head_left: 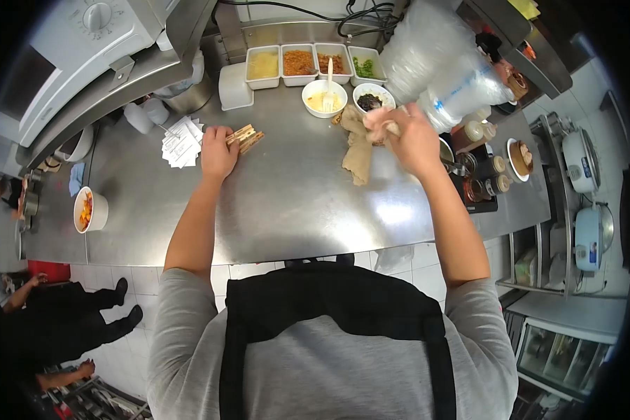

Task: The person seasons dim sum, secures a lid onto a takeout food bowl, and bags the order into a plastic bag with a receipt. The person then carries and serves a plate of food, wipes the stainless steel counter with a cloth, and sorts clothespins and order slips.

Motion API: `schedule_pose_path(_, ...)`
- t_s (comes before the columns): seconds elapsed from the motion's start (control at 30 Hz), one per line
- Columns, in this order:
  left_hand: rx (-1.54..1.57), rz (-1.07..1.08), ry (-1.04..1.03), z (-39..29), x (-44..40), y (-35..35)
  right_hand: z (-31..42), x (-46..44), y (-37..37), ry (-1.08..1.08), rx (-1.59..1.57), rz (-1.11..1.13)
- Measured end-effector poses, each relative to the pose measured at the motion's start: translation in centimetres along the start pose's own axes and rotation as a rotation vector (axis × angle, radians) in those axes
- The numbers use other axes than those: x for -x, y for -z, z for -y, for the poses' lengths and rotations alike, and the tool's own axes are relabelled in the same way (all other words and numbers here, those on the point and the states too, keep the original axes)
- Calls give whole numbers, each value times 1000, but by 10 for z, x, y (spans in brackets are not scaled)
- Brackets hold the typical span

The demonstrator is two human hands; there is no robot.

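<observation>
My left hand (219, 152) is closed at the left end of a small slatted wooden piece (248, 138) on the steel counter. White printed slips (182, 143) lie just left of that hand. My right hand (414, 143) grips a crumpled pinkish cloth (379, 124), its fingers bent around it. Beneath and left of it, a brown cloth (358, 154) lies bunched on the counter. Behind the cloths stand a white bowl with dark contents (373, 98) and a white bowl with yellowish food (318, 105), a pale utensil (329, 84) upright in the latter.
White tubs of toppings (299, 63) line the back. Plastic-wrapped stacks (434, 63) rise at the back right, near bottles and jars (472, 136). A cup of orange food (91, 211) stands on the left. Another person (63, 308) is at the far left.
</observation>
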State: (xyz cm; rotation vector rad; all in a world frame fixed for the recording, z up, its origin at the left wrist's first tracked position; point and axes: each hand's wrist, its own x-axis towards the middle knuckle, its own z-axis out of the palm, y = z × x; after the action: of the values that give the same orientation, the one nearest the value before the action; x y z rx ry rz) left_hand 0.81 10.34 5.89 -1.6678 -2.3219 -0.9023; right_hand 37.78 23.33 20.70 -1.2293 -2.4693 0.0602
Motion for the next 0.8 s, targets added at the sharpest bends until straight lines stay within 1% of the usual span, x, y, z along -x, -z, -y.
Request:
schedule_pose_path(0.07, 53, -15, -20, -11, -10, -2, 6, -1, -26, -168, 119, 168)
schedule_pose_path(0.1, 48, 18, -37, -23, -10, 0, 8, -1, -45, -251, 178, 251)
schedule_pose_path(0.17, 36, 130, -98, -24, -8, -6, 5, 7, -90, -240, 208, 229)
schedule_pose_path(0.2, 27, 186, -126, -24, -5, -9, 7, 8, -96, -233, 221, 220)
schedule_pose_path(0.3, 40, 36, -87, -11, 11, -12, 3, 19, -98, -196, 72, 25)
schedule_pose_path(0.33, 55, -7, -73, -9, 15, -10, 10, 22, -81, -226, 22, -56)
schedule_pose_path(0.4, 80, -26, -43, -11, 23, -6, 17, 32, -35, -288, -74, -211)
schedule_pose_path(0.47, 130, -48, -53, -18, 27, 5, 2, 48, -3, -251, -74, -407)
schedule_pose_path(0.53, 209, -71, -106, -47, 33, 12, -7, 70, 56, -259, -232, -381)
schedule_pose_path(0.57, 229, -32, -129, -64, 36, 14, -18, 86, 75, -258, -195, -435)
schedule_pose_path(0.6, 256, -23, -207, -80, 40, 13, -28, 105, 93, -258, -155, -489)
schedule_pose_path(0.63, 285, -13, -284, -95, 43, 8, -29, 122, 121, -289, -331, -447)
schedule_pose_path(0.67, 328, 15, -319, -110, 47, 1, -30, 142, 145, -319, -505, -403)
schedule_pose_path(0.7, 371, 44, -356, -124, 49, -6, -39, 167, 160, -304, -715, -362)
schedule_pose_path(0.73, 399, 93, -395, -137, 52, -12, -49, 193, 172, -285, -924, -322)
schedule_pose_path(0.8, 469, 183, -477, -161, 56, -28, -75, 252, 167, -277, -1265, -285)
